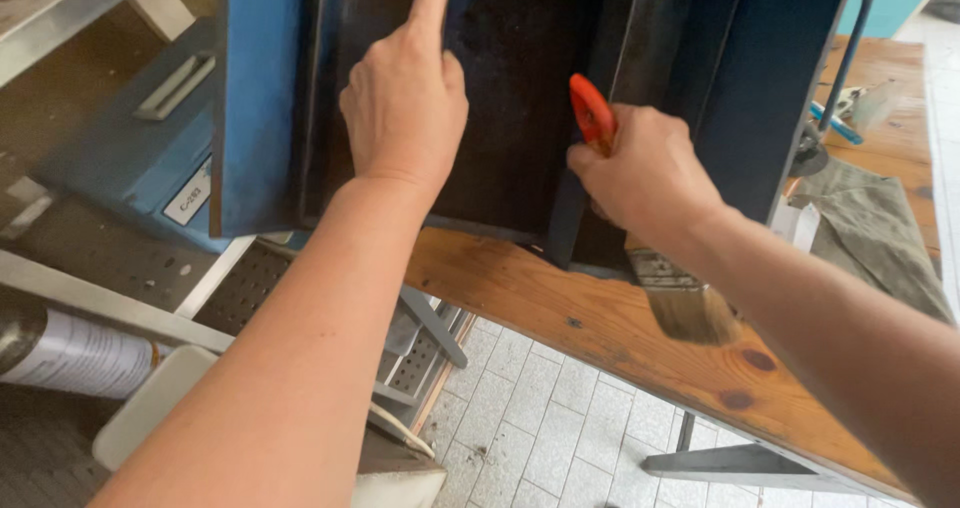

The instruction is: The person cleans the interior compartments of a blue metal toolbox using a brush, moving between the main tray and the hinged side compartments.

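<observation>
The brush (655, 258) sits in the right hand (640, 173), gripped in a closed fist, with the fingers wrapped tight round the handle. Its orange-red handle tip sticks up above the knuckles, and the metal band and worn bristles hang down below the wrist, over the front edge of the desk (600, 318). The bristles point down and slightly right and touch nothing that can be seen.

Just left of that hand stands the box (520, 98), a dark blue metal case set on the desk with its black inside facing the camera. A thin upright plate divides the inside. The left hand (405, 103) lies flat against this plate, palm on the metal, forefinger stretched up along its edge and the other fingers loosely together; it grips nothing. The right hand is close to the box's right inner wall, near a lower corner.

The desk is of brown wood with dark knots and runs down to the right. On it, beyond the box to the right, lie a grey-green cloth (875, 233) and, farther back, a small tool with a blue handle (835, 123). A thin metal rod (845, 58) curves down beside the box's right side.

To the left, lower down, are a blue machine part (130, 158), perforated metal sheets (240, 283) and a can (70, 348) lying on its side. A pale tiled floor (540, 428) shows under the desk.
</observation>
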